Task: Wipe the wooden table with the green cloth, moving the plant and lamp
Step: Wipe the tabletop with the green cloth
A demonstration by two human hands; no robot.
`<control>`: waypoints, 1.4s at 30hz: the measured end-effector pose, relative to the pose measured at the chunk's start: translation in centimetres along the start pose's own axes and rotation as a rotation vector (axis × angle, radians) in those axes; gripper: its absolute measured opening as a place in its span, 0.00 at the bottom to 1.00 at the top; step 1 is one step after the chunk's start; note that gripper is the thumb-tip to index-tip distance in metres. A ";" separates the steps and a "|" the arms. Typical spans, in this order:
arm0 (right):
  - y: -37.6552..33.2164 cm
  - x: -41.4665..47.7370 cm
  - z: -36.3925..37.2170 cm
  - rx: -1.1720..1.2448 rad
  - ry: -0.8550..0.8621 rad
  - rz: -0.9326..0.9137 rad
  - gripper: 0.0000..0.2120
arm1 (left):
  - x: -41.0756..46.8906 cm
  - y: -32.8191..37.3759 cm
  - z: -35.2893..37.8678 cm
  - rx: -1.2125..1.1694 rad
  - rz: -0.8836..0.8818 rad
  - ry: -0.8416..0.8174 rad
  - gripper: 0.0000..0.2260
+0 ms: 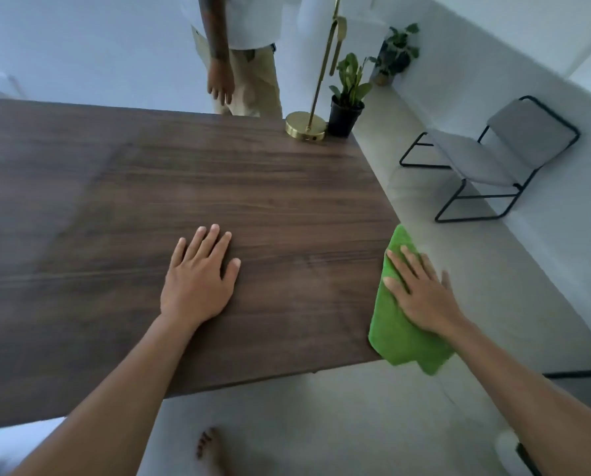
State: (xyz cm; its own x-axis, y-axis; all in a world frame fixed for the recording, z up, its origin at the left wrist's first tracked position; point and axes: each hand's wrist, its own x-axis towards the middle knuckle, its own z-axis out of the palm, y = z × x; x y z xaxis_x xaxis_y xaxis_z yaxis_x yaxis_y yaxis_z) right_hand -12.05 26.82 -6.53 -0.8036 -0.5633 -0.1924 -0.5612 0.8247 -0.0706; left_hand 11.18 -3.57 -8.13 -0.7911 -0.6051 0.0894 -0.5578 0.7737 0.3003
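Pressing flat on the green cloth point(404, 348) with the right hand point(421, 297), fingers straight and spread, gripping nothing. Bright lime, nappy, folded into a thick pad. Lying at the near right corner of the tabletop point(184, 173), spilling past the right edge, one corner hanging below the near edge. Resting palm-down on bare wood with the left hand point(198, 280), fingers straight, likewise holding nothing, well apart from the cloth.

Dark brown wood, grain running across. At the far right corner, a brass lamp point(306, 126) with a round base and slim stem, just beside a plant point(347, 104) with long green leaves in a black pot.

Beyond the far edge, another person point(249, 25) standing in a light shirt and tan trousers, one hand hanging loose. Pale floor point(373, 424), white walls. To the right, a grey chair point(493, 156) on a black tube frame; farther back by the wall, a second potted plant point(395, 55). Below the near edge, a bare foot point(211, 448) on the floor.
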 end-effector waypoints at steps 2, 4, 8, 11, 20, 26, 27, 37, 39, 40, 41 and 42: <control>-2.9 3.3 -0.1 -0.017 0.018 0.073 0.30 | -0.3 0.1 0.2 0.000 -0.025 0.021 0.25; -7.3 4.5 0.2 -0.014 0.027 0.037 0.30 | -0.3 0.2 0.2 0.003 -0.070 0.031 0.25; -15.6 -1.4 1.9 -0.035 0.034 -0.308 0.34 | -0.1 0.2 0.2 0.018 -0.123 0.041 0.25; -14.5 -8.4 3.2 0.007 0.029 -0.460 0.31 | -0.2 0.2 0.1 0.022 -0.110 0.050 0.25; -9.4 3.9 0.4 -0.046 0.017 -0.065 0.35 | 0.1 0.4 0.5 0.035 -0.117 0.066 0.24; -20.4 -5.0 3.1 -0.005 0.057 -0.497 0.31 | 0.0 0.0 0.2 -0.044 -0.107 0.102 0.22; -19.3 -7.1 3.5 0.023 0.056 -0.526 0.30 | 0.0 0.0 0.2 -0.045 -0.106 0.107 0.22; -10.6 4.3 0.9 -0.051 0.032 -0.043 0.31 | -0.1 0.4 0.3 -0.009 -0.109 0.108 0.22; -15.1 4.6 1.3 -0.033 0.064 -0.082 0.33 | -0.1 0.4 0.3 -0.016 -0.104 0.119 0.22; -17.2 3.5 1.6 -0.030 0.071 -0.149 0.33 | -0.1 0.4 0.3 -0.020 -0.102 0.120 0.22; -19.0 1.9 1.9 -0.029 0.078 -0.230 0.33 | -0.1 0.3 0.3 -0.023 -0.103 0.123 0.22; -20.1 0.0 2.2 -0.024 0.084 -0.300 0.33 | 0.0 0.2 0.3 -0.024 -0.106 0.124 0.22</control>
State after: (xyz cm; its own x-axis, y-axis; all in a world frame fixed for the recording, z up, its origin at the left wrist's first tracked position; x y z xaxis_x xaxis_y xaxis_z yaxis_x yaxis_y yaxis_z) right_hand -0.36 10.38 -7.27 -0.6140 -0.7847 -0.0852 -0.7797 0.6198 -0.0891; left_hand 11.04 -3.35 -8.35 -0.6899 -0.7032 0.1723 -0.6295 0.7001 0.3370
